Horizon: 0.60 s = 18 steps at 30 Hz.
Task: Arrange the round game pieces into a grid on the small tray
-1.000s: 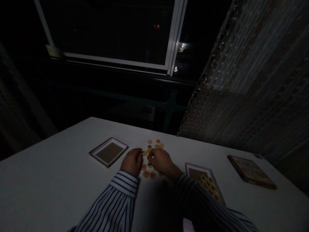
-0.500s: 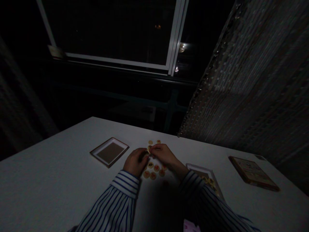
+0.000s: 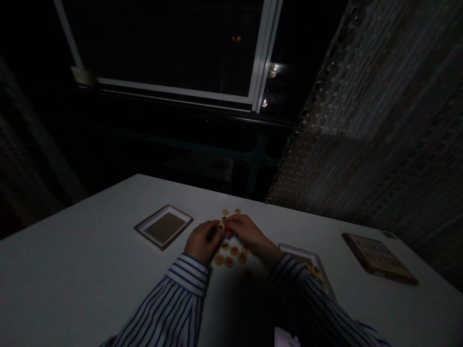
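My left hand (image 3: 202,242) and my right hand (image 3: 249,233) meet over the white table (image 3: 94,241), fingers closed in a pinch. Between their fingertips is a round Chinese chess piece (image 3: 221,226) with a dark character facing me. Several more pieces lie flat just below the hands, among them one with a dark character (image 3: 225,246) and a red-marked one (image 3: 229,261). Beyond my fingertips are a plain-looking piece (image 3: 225,212) and a red-marked piece (image 3: 238,211). My hands hide part of the group.
A shallow open box part (image 3: 162,246) lies left of my hands. Under my right forearm, a tray (image 3: 318,260) holds several pieces. A flat decorated box or lid (image 3: 379,260) rests at the far right. A bead curtain (image 3: 343,120) hangs behind the table, and the room is dark.
The piece between my fingertips has turned, from tilted nearly edge-on to showing its dark character. My hands have stayed in almost the same place.
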Each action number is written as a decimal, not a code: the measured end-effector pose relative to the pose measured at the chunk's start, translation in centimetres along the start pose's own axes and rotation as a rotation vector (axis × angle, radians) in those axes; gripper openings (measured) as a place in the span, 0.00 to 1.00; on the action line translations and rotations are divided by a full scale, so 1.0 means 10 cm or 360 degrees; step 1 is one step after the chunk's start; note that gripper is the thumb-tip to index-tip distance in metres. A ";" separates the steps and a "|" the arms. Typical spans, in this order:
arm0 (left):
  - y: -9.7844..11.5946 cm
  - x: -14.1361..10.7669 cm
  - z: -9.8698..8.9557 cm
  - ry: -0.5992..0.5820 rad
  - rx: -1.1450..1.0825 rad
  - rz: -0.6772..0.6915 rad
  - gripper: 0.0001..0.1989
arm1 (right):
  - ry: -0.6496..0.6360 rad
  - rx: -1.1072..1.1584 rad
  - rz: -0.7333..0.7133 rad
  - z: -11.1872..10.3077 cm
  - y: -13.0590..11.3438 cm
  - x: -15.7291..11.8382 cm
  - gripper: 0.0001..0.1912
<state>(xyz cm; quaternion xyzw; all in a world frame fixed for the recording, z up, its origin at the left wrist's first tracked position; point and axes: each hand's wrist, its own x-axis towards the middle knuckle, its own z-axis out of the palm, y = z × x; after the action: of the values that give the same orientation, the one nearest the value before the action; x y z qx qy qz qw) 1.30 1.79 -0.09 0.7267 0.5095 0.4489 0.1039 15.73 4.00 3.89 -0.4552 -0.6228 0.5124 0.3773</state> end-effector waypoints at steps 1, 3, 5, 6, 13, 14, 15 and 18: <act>0.00 0.00 0.00 -0.0008 0.0000 0.0011 0.14 | 0.0002 -0.0005 0.0009 0.00 0.00 0.00 0.09; 0.00 0.00 -0.01 -0.0015 0.0006 0.0024 0.14 | -0.0003 -0.0015 0.0020 0.00 -0.01 -0.01 0.09; -0.01 0.01 -0.02 -0.0015 0.0027 0.0029 0.14 | -0.0003 -0.0021 0.0023 0.00 -0.02 -0.01 0.09; -0.02 0.02 -0.03 -0.0007 0.0043 0.0024 0.14 | 0.0007 -0.0023 0.0024 0.00 -0.02 -0.01 0.09; -0.15 0.06 -0.19 0.0050 0.0265 -0.0191 0.18 | 0.0175 -0.0206 -0.0030 -0.06 0.07 0.03 0.11; -0.16 0.06 -0.22 0.0029 0.0317 -0.0222 0.19 | 0.0204 -0.0283 -0.0043 -0.07 0.09 0.04 0.11; -0.17 0.07 -0.24 -0.0003 0.0368 -0.0254 0.19 | 0.0238 -0.0372 -0.0060 -0.08 0.11 0.05 0.11; -0.16 0.07 -0.28 -0.0134 0.0513 -0.0348 0.19 | 0.0324 -0.0671 -0.0130 -0.12 0.13 0.05 0.11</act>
<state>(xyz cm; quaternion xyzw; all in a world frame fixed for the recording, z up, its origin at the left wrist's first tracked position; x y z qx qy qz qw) -1.84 2.25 0.96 0.6925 0.6457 0.3169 0.0554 16.92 4.95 2.82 -0.5476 -0.6926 0.3068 0.3553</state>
